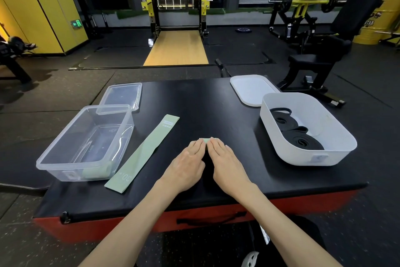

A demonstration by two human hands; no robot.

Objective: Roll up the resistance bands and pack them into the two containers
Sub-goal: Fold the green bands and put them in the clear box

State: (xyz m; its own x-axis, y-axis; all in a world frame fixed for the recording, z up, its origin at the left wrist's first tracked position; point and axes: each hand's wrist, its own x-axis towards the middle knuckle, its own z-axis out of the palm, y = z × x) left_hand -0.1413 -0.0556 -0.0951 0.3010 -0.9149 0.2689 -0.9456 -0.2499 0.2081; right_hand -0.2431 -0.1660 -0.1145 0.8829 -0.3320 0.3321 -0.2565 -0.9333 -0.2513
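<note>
A small rolled green band (207, 140) lies mid-table, mostly hidden under my fingertips. My left hand (187, 164) and my right hand (227, 164) lie side by side on it, fingers straight and pressing down. A second green band (144, 153) lies flat and unrolled to the left. Beside it stands a clear plastic container (54, 156) with a green roll (95, 172) in its near corner. The white container (307, 156) on the right holds rolled black bands (298, 134).
A clear lid (122, 95) lies behind the clear container and a white lid (252, 90) behind the white one. The black tabletop (205, 97) ends in a red front edge near me. Gym machines and a rack stand beyond.
</note>
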